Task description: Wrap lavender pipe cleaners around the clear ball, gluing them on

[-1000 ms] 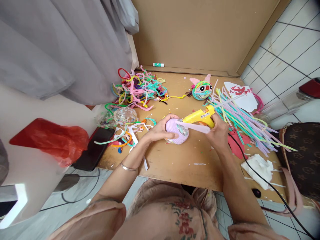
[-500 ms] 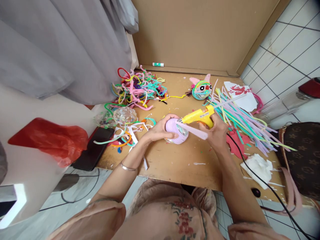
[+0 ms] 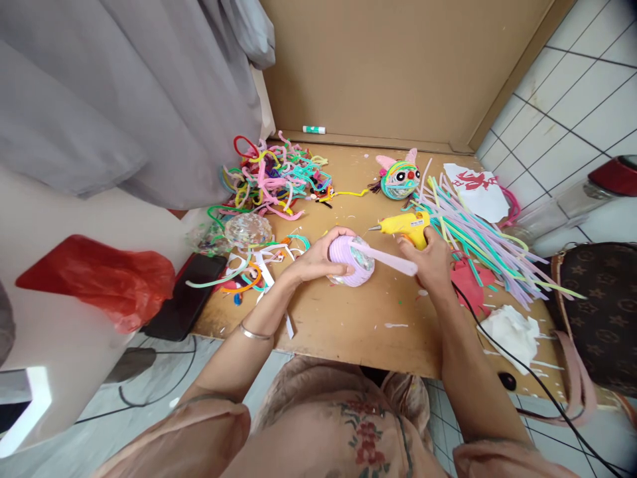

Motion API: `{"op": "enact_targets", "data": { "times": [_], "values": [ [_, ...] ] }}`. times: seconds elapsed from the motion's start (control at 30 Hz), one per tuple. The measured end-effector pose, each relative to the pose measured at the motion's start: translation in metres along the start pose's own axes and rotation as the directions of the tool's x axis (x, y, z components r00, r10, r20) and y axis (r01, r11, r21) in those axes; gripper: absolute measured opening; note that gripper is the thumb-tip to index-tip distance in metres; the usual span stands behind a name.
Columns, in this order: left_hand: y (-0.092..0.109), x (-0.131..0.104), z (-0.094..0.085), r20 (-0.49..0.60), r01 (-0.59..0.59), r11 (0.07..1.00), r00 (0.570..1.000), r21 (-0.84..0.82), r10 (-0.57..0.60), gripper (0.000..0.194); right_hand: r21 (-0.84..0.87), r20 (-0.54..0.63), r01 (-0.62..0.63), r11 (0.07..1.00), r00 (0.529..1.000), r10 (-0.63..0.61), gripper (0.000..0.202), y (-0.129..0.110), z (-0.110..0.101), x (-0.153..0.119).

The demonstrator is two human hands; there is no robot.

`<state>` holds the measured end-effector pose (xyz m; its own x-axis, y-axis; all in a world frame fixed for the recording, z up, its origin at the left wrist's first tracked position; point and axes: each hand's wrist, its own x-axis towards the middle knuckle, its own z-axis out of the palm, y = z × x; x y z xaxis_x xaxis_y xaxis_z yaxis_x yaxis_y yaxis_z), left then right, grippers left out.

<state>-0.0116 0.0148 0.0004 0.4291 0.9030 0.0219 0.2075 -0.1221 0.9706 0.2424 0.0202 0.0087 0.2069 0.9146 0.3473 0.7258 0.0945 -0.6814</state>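
Note:
My left hand (image 3: 322,257) is closed around a clear ball wrapped in lilac pipe cleaner (image 3: 342,253), above the middle of the table. From the ball a loose pipe-cleaner end (image 3: 393,257) sticks out toward the right. My right hand (image 3: 434,262) grips a yellow glue gun (image 3: 405,224) by its handle. The gun's metal nozzle points left and stands a little apart from the ball. Behind it sits a finished-looking ball figure (image 3: 399,178) with pink ears, black eyes and a red nose.
Tangled pipe cleaners (image 3: 273,172) heap at the back left, with a clear ball (image 3: 247,230) before them. Straight pipe cleaners (image 3: 482,239) lie right, near a crumpled tissue (image 3: 512,332). The gun's black cord (image 3: 517,364) crosses the right edge. A phone (image 3: 186,302) lies left.
My right hand has drawn the glue gun back to the right, and its nozzle has come away from the ball. My left hand keeps its hold in nearly the same place.

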Motion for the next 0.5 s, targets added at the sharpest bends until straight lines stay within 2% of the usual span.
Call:
{"op": "enact_targets", "data": {
  "times": [0.07, 0.23, 0.37, 0.43, 0.5],
  "values": [
    [0.000, 0.000, 0.001, 0.004, -0.007, 1.000, 1.000, -0.022, 0.007, 0.077, -0.093, 0.028, -0.028, 0.995, 0.999, 0.031, 0.034, 0.014, 0.005, 0.004],
    [0.003, -0.001, 0.004, 0.001, -0.011, 0.998, 1.000, -0.054, 0.011, 0.075, -0.379, 0.072, 0.026, 0.925, 0.997, 0.002, 0.033, 0.040, 0.021, 0.003],
    [0.005, -0.002, 0.004, -0.002, 0.014, 0.999, 1.000, -0.043, -0.015, 0.077, -0.509, 0.064, 0.115, 0.853, 0.993, -0.096, 0.034, 0.039, 0.027, -0.006],
    [0.006, -0.002, 0.004, -0.005, 0.013, 0.999, 1.000, -0.037, -0.013, 0.076, -0.574, 0.068, 0.116, 0.811, 0.993, -0.094, 0.037, 0.034, 0.024, -0.009],
    [0.006, -0.003, 0.004, -0.006, 0.011, 1.000, 1.000, -0.027, -0.011, 0.075, -0.572, 0.063, 0.132, 0.809, 0.991, -0.117, 0.040, 0.024, 0.018, -0.010]
  ]
}}
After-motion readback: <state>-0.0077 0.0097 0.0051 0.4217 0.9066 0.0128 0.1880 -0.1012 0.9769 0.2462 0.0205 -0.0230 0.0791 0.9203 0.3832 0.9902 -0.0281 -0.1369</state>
